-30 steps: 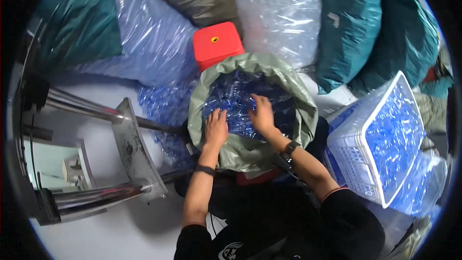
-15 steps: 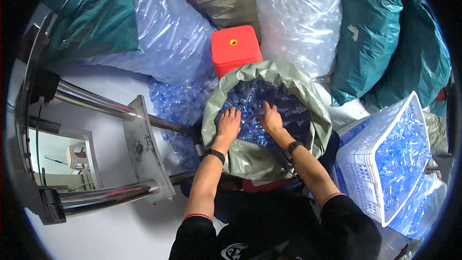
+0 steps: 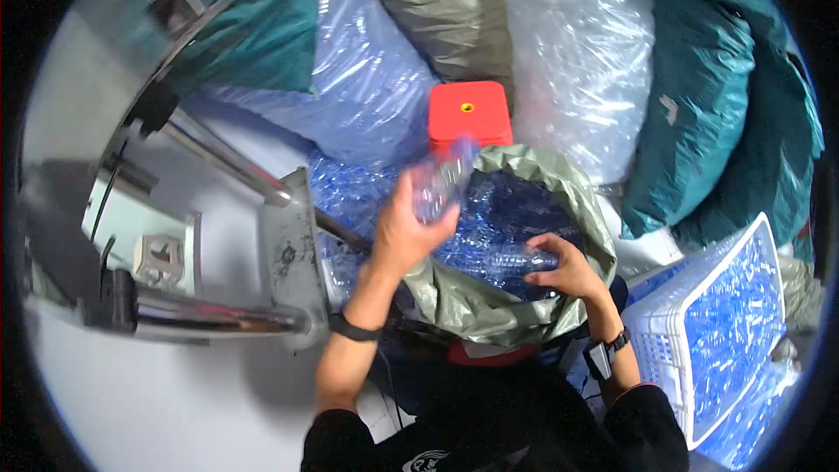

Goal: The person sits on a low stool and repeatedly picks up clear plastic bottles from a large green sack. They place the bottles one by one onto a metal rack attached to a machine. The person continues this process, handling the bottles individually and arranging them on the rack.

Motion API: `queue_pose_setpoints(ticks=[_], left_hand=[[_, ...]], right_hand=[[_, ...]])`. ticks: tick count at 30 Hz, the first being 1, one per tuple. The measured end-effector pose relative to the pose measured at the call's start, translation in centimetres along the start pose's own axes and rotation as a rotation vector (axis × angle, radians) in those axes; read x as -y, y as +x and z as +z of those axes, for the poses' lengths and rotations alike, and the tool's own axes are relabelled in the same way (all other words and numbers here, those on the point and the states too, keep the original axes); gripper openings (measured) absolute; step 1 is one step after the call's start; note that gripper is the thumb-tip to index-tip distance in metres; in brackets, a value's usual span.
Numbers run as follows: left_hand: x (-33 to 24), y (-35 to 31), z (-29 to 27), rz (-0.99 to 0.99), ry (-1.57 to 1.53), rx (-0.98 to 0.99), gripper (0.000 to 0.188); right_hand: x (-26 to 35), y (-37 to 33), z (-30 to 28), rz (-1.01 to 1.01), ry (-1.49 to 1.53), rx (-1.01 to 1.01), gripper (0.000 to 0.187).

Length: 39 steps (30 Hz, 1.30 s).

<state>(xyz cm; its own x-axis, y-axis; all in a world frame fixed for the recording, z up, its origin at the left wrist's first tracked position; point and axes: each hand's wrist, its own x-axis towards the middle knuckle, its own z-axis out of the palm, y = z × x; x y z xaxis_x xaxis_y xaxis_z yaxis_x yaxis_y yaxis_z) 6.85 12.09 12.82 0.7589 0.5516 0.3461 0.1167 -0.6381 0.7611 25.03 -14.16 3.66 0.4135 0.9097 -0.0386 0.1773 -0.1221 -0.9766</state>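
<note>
My left hand (image 3: 404, 232) is wrapped round a clear plastic bottle (image 3: 444, 182), raised over the left rim of the green woven sack (image 3: 485, 310). Motion smears this bottle, and its bluish end points up and away from me. Over the sack's right side, my right hand (image 3: 568, 269) grips a second clear plastic bottle (image 3: 511, 259), which lies sideways with its ribbed body toward the left. Beneath both hands, the open sack holds many small bluish clear plastic pieces (image 3: 489, 218), whose exact shape I cannot make out.
Behind the sack is a red stool (image 3: 468, 118). A tilted white basket (image 3: 662, 358) full of blue clear pieces stands at right. Metal rods and a plate (image 3: 293, 253) of a machine are at left. Large stuffed sacks (image 3: 577, 61) line the back.
Both hands were inside the sack among the pieces. Now the left has risen with a bottle, and the right has shifted rightward, holding another. The whole view has also shifted.
</note>
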Motion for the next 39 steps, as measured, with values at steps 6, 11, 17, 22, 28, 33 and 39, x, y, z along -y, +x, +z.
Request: queue_pose_setpoints(ticks=[6,11,17,22,28,33,39], left_hand=[[-11.9,11.7,-11.2,0.297,-0.093,-0.369,0.056],[-12.4,12.5,-11.9,0.393,-0.398,-0.477,0.050],[-8.3,7.8,-12.1,0.242,-0.766,-0.667,0.060],[-3.9,-1.8,-5.8,-0.045,-0.809,-0.508,0.075],[0.2,-11.4,2.4,-0.290,-0.766,-0.445,0.068],[-1.0,-7.1,-4.1,-0.066,-0.135,-0.766,0.098],[-6.1,9.3,-14.2,0.387,-0.232,-0.778,0.087]], right_hand=[[7.0,2.0,-0.9,-0.334,0.595,-0.080,0.071],[13.4,5.1,-0.3,-0.502,0.906,-0.063,0.071],[22.1,9.9,1.9,-0.650,1.081,-0.188,0.054],[30.5,17.6,7.2,-0.861,0.301,-0.780,0.067],[34.7,21.1,12.5,-1.080,0.149,-0.766,0.070],[33.6,21.6,13.9,-0.971,0.284,-0.760,0.066],[32.8,21.5,10.8,-1.044,0.281,-0.804,0.063]])
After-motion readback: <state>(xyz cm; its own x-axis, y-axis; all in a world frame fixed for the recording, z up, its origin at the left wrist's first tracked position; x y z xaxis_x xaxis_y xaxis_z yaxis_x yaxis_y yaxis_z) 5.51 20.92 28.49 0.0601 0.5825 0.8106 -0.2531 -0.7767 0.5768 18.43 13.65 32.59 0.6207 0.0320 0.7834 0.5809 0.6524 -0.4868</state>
